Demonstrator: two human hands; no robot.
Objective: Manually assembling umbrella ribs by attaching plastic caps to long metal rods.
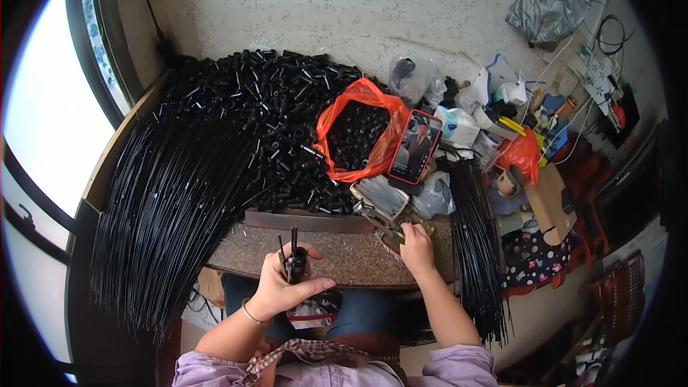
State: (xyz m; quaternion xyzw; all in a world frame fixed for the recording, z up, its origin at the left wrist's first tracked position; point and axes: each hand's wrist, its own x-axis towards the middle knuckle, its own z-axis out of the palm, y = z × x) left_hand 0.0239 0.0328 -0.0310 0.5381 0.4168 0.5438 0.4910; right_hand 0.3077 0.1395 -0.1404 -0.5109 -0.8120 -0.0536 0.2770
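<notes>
The left hand [281, 285] holds black tubular parts [296, 264], likely light and stiff, best pinched mid-barrel; whether the right hand [418, 249] grips anything, I cannot tell

You seem to be in a small home workshop. Your desk [344, 256] bears bulk stock: a heap of short black tubes [265, 93], sheaves of long thin black strands [172, 222] and a red-orange bag [395, 118] of small black parts. The homely signs are a propped phone [416, 147], a floral-patterned cloth [537, 261] and the mottled wall [358, 14].
</notes>
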